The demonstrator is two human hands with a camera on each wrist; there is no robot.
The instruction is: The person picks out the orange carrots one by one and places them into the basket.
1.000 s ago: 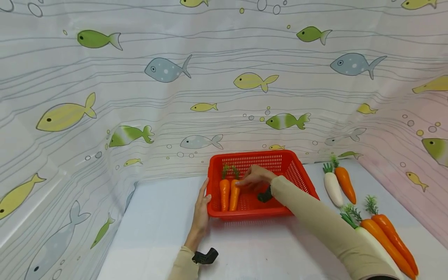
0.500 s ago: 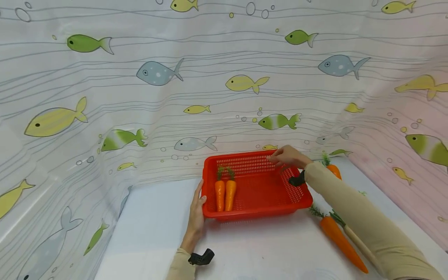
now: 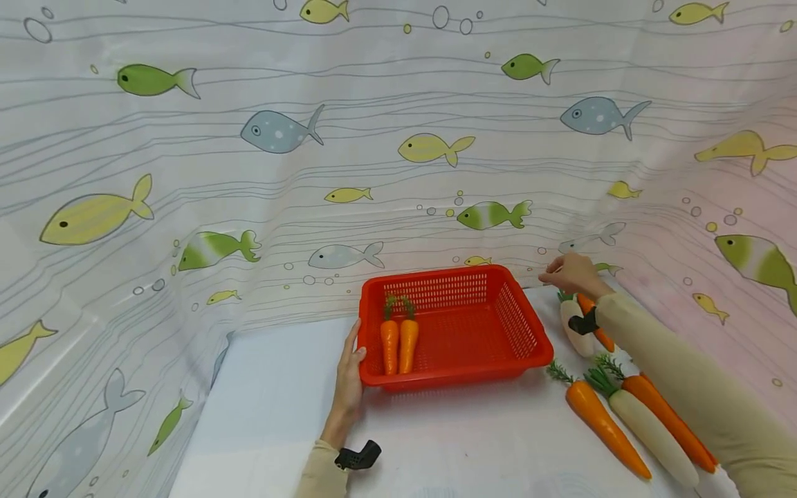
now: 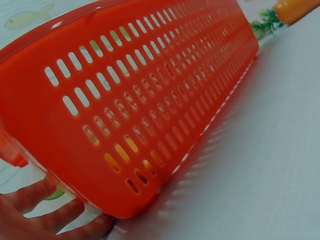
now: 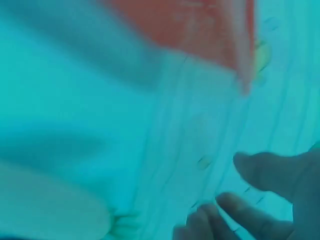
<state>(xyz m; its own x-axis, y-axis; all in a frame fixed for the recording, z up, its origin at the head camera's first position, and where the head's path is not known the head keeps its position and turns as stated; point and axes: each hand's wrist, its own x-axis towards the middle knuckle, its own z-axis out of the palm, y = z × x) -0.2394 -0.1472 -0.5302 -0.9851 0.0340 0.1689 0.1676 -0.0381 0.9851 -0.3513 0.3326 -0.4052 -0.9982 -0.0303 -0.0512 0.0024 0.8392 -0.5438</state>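
A red plastic basket (image 3: 461, 339) sits on the white table, with two orange carrots (image 3: 398, 346) side by side at its left end. My left hand (image 3: 350, 380) rests against the basket's left side, its fingers (image 4: 60, 217) fairly straight along the end wall. To the right of the basket, my right hand (image 3: 574, 273) is in the air with nothing in it. In the right wrist view its thumb and fingers stand apart and loosely bent. Below that hand lie a white radish (image 3: 574, 321) and a carrot (image 3: 604, 339), partly hidden by the wrist.
Nearer me on the right lie another carrot (image 3: 604, 425), a longer white radish (image 3: 654, 429) and a further carrot (image 3: 672, 415), partly covered by the right sleeve. A fish-patterned sheet (image 3: 299, 200) hangs behind and around the table (image 3: 268, 415).
My right hand has left the carrot inside the basket, lifted over the right rim and moved right above the loose vegetables. My left hand stays at the basket's left side.
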